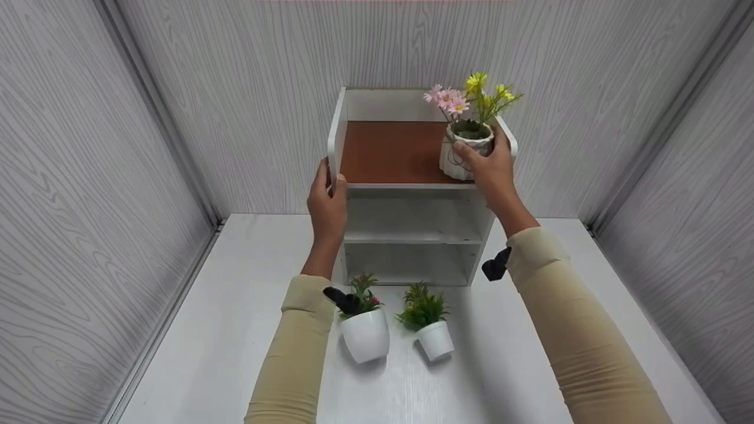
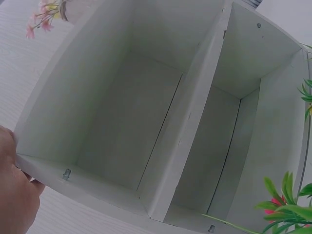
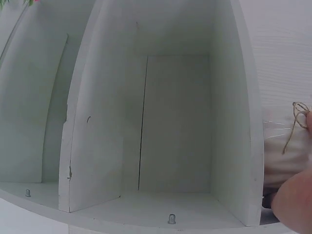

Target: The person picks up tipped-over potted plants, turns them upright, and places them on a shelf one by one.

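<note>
Shelf (image 1: pixel 412 215) and flower pot (image 1: pixel 452 166): hand positions

Left wrist view: shows metal pegs (image 2: pixel 67 174) inside the compartments, too small to make out in the head view. Head view: shows the brown top board (image 1: pixel 383 150), outside both wrist views. Right wrist view: shows the twine bow (image 3: pixel 299 115) close up, without the blooms.

Left hand (image 1: pixel 328 203): pinches the shelf's left side panel between thumb and fingers. Larger potted plant (image 1: pixel 365 335) and smaller potted plant (image 1: pixel 436 340): on the table (image 1: pixel 235 294), before the shelf. Flower pot: at the top board's right end, between thumb and fingers; base contact cannot be determined. Right hand (image 1: pixel 495 168): grips the pot, thumb across its near face, fingers along its right side.
</note>
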A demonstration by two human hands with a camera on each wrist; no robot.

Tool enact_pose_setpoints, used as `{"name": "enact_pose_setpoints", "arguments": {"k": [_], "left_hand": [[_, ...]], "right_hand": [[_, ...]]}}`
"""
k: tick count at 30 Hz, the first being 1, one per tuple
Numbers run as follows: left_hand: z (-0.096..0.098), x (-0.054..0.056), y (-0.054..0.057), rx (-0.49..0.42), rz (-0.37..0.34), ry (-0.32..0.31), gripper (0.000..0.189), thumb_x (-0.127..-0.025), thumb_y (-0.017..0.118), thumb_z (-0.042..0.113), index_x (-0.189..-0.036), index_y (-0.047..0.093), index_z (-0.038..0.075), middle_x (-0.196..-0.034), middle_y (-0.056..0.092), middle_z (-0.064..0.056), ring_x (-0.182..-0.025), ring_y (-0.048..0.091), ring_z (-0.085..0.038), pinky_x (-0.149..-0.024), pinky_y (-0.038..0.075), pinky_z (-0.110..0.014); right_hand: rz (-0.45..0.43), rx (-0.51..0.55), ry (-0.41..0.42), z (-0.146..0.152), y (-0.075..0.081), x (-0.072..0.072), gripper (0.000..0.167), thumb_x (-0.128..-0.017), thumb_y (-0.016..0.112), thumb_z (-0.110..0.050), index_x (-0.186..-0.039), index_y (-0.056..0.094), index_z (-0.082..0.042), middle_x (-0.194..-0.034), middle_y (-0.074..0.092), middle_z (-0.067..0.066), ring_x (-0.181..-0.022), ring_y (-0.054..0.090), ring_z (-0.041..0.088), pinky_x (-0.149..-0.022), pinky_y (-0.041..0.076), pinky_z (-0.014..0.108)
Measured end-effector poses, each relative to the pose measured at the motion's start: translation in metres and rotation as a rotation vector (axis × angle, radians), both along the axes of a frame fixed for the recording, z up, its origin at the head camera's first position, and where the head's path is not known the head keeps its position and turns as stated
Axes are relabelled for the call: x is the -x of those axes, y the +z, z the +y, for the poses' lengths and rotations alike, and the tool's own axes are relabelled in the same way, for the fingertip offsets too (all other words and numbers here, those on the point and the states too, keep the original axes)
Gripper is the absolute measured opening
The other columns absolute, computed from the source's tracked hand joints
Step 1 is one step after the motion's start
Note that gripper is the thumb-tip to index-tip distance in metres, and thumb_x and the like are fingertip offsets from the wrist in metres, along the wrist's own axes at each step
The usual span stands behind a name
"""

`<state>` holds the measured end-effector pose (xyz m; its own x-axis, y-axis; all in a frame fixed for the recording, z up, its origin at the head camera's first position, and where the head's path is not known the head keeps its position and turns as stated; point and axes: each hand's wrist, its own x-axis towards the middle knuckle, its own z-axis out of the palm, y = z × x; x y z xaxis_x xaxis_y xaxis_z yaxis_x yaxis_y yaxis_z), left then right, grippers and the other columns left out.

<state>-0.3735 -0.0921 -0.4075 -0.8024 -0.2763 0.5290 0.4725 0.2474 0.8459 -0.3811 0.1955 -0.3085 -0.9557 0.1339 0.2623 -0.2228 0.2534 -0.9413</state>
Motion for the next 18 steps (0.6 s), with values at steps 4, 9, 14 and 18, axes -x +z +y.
{"name": "enact_pose_setpoints", "arguments": {"k": [4, 9, 14, 18], "left_hand": [[0.0, -0.002, 0.0, 0.0, 0.009, 0.0, 0.055, -0.107, 0.047, 0.031, -0.159, 0.033, 0.016, -0.156, 0.045, -0.004, -0.142, 0.045, -0.013, -0.111, 0.045, -0.037], [0.0, -0.003, 0.0, 0.001, 0.014, -0.003, 0.055, -0.108, 0.048, 0.03, -0.159, 0.033, 0.015, -0.156, 0.045, -0.006, -0.142, 0.044, -0.013, -0.112, 0.044, -0.036], [0.001, -0.002, 0.001, 0.001, 0.005, -0.019, 0.056, -0.108, 0.048, 0.032, -0.159, 0.032, 0.017, -0.156, 0.044, -0.004, -0.143, 0.043, -0.012, -0.112, 0.044, -0.034], [0.002, -0.001, 0.002, -0.003, 0.004, -0.026, 0.055, -0.107, 0.048, 0.032, -0.159, 0.033, 0.018, -0.155, 0.045, -0.004, -0.142, 0.045, -0.014, -0.111, 0.045, -0.035]], "right_hand": [[-0.008, 0.011, -0.004, -0.003, 0.003, -0.002, 0.087, -0.094, 0.073, -0.03, -0.162, 0.019, -0.019, -0.16, 0.035, 0.007, -0.146, 0.036, 0.015, -0.116, 0.037, 0.034], [0.005, 0.015, -0.006, -0.001, -0.003, 0.005, 0.091, -0.092, 0.074, -0.037, -0.162, 0.018, -0.023, -0.161, 0.034, 0.004, -0.146, 0.035, 0.012, -0.116, 0.038, 0.033], [0.037, 0.006, -0.029, 0.002, -0.009, 0.01, 0.095, -0.09, 0.075, -0.044, -0.162, 0.017, -0.025, -0.16, 0.035, 0.003, -0.145, 0.036, 0.011, -0.116, 0.038, 0.033], [0.019, -0.015, -0.058, 0.002, -0.013, 0.007, 0.1, -0.089, 0.073, -0.051, -0.163, 0.013, -0.022, -0.163, 0.031, 0.004, -0.149, 0.032, 0.013, -0.119, 0.033, 0.033]]}}
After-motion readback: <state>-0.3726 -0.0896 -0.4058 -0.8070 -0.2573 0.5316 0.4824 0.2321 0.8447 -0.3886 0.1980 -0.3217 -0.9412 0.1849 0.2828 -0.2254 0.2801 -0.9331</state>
